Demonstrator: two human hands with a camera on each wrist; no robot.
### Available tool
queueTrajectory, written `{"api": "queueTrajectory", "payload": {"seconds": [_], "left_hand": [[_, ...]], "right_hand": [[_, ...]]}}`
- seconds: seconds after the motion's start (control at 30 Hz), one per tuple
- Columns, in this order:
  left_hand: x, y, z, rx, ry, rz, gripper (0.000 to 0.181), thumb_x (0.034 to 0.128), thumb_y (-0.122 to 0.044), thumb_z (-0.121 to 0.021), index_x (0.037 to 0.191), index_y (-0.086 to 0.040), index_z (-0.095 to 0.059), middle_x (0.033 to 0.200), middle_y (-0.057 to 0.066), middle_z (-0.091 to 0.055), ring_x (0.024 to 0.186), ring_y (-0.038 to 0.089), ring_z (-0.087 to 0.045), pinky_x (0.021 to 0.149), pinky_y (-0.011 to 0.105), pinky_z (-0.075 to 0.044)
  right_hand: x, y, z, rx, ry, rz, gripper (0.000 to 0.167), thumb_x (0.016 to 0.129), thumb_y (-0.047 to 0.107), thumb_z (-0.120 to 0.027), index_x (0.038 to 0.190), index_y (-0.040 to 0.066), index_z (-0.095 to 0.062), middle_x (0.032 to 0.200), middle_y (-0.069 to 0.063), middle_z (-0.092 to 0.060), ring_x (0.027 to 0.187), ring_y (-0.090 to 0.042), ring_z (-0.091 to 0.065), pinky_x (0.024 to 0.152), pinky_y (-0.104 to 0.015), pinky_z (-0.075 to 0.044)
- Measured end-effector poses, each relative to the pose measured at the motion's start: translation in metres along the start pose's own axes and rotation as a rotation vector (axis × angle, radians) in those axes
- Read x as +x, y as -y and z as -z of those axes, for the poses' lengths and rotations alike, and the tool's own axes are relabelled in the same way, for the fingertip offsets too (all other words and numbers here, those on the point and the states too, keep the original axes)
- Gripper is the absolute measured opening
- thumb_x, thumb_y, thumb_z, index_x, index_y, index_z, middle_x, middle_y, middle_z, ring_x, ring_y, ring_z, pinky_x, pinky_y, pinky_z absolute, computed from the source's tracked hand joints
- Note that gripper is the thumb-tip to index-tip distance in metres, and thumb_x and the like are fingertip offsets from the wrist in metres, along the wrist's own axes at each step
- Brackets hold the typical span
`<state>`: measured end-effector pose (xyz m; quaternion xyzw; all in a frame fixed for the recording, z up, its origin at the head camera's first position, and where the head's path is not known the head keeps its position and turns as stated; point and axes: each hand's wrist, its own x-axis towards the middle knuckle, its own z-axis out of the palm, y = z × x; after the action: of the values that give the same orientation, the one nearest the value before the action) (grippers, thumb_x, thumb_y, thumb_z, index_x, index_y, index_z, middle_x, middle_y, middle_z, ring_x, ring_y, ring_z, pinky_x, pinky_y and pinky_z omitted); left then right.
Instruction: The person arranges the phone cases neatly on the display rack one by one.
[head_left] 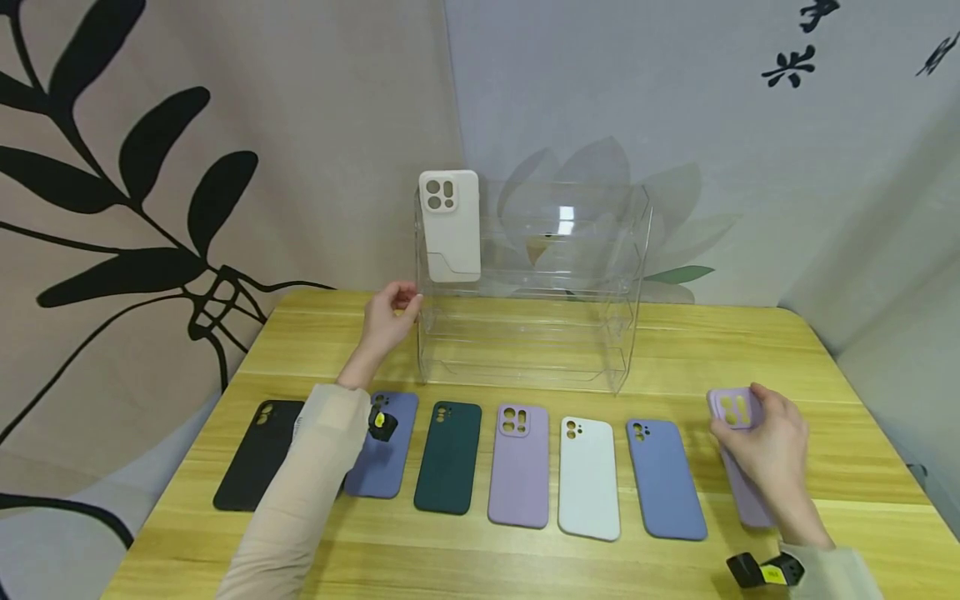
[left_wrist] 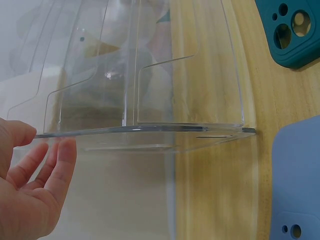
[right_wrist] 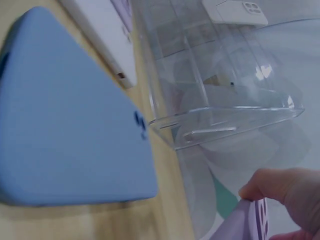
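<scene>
A clear acrylic display rack with stepped tiers stands at the back of the table. My left hand is at its left side, thumb and fingers on either side of the panel's edge, as the left wrist view shows. On the rack's upper left leans a white phone case. At the far right, my right hand grips a light purple phone case by its camera end, thumb on one edge and fingers on the other. In the right wrist view, that purple case is partly cut off.
Across the front of the wooden table lie a black case, a blue-violet case partly behind my left sleeve, a dark green case, a purple case, a white case and a blue case.
</scene>
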<state>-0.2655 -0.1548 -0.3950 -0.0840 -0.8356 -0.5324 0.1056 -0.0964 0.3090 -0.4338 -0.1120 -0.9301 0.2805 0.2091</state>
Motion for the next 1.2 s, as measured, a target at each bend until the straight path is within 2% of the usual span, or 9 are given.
{"api": "queueTrajectory", "payload": {"seconds": [0.37,0.77,1.03,1.2], "left_hand": [[-0.001,0.001,0.000,0.017,0.003,0.020,0.024,0.0931,-0.007,-0.056,0.112,0.007,-0.057,0.102,0.020,-0.060,0.092,0.029,-0.058,0.066,0.013,-0.046],[0.000,0.002,0.000,0.029,-0.001,0.007,0.024,0.0928,-0.007,-0.056,0.112,0.008,-0.057,0.102,0.021,-0.060,0.092,0.030,-0.058,0.069,0.016,-0.047],[0.001,0.002,0.000,0.006,0.011,0.022,0.024,0.0930,-0.007,-0.056,0.113,0.007,-0.056,0.102,0.020,-0.059,0.092,0.029,-0.058,0.067,0.015,-0.047],[0.001,0.003,0.000,0.001,0.005,0.001,0.024,0.0925,-0.006,-0.056,0.111,0.008,-0.057,0.101,0.021,-0.060,0.090,0.030,-0.058,0.066,0.013,-0.046]], "right_hand": [[0.021,0.029,0.003,0.050,-0.032,0.057,0.070,0.067,0.008,-0.075,0.125,-0.015,-0.045,0.122,-0.037,-0.046,0.109,-0.051,-0.039,0.090,-0.057,-0.027],[0.033,0.058,-0.001,0.100,-0.028,0.047,0.072,0.067,0.008,-0.077,0.129,-0.011,-0.045,0.125,-0.033,-0.045,0.112,-0.048,-0.037,0.088,-0.055,-0.031],[0.038,0.074,-0.009,0.171,-0.068,0.140,0.070,0.065,0.005,-0.078,0.125,-0.013,-0.048,0.121,-0.033,-0.049,0.109,-0.047,-0.039,0.089,-0.054,-0.029],[0.042,0.086,-0.013,0.204,-0.091,0.191,0.067,0.064,0.005,-0.078,0.122,-0.014,-0.049,0.119,-0.033,-0.050,0.106,-0.047,-0.041,0.090,-0.055,-0.028]]}}
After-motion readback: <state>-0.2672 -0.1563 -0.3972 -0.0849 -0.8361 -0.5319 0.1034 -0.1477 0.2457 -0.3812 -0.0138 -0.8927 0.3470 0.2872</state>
